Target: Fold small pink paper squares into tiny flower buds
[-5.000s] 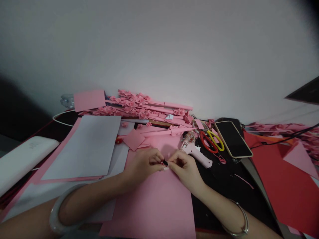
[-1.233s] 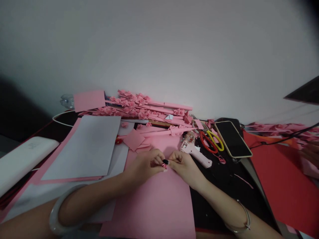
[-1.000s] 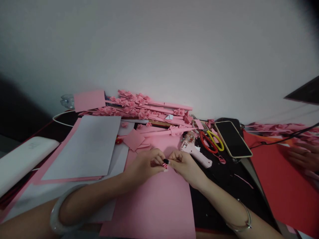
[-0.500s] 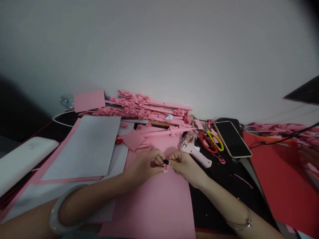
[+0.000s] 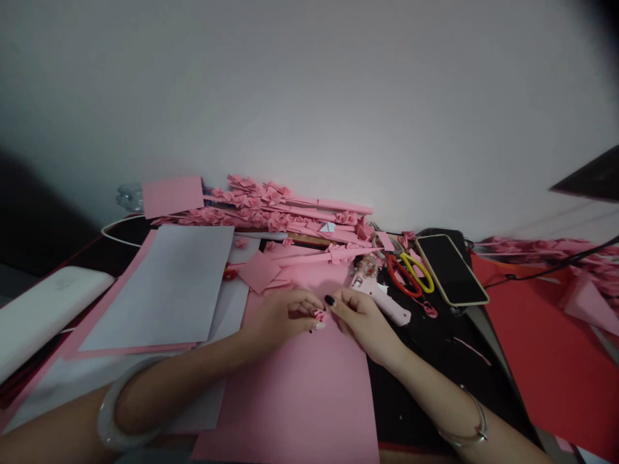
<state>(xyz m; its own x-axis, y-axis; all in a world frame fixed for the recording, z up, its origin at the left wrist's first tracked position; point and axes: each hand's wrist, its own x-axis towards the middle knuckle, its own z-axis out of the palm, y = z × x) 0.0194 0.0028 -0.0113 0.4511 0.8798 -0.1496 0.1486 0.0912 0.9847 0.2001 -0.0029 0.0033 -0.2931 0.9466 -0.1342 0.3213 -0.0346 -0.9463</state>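
Note:
My left hand point(image 5: 280, 316) and my right hand point(image 5: 360, 319) meet over a large pink paper sheet point(image 5: 300, 393) in front of me. Between their fingertips sits a tiny folded pink paper piece point(image 5: 319, 315). My left fingers pinch it. My right hand's fingers are curled, the thumb with its dark nail raised just above the piece. A pale bangle is on my left wrist and a thin metal one on my right.
A pink glue gun point(image 5: 382, 299), red and yellow scissors point(image 5: 411, 274) and a phone point(image 5: 452, 269) lie right of my hands. Grey sheets point(image 5: 169, 283) lie left. Pink paper flowers and rolled sticks point(image 5: 275, 209) line the wall. Red paper point(image 5: 546, 361) covers the right side.
My right thumb has lifted slightly off the folded piece. The other person's hand seen at the far right a second ago is gone; a pink paper triangle lies there now.

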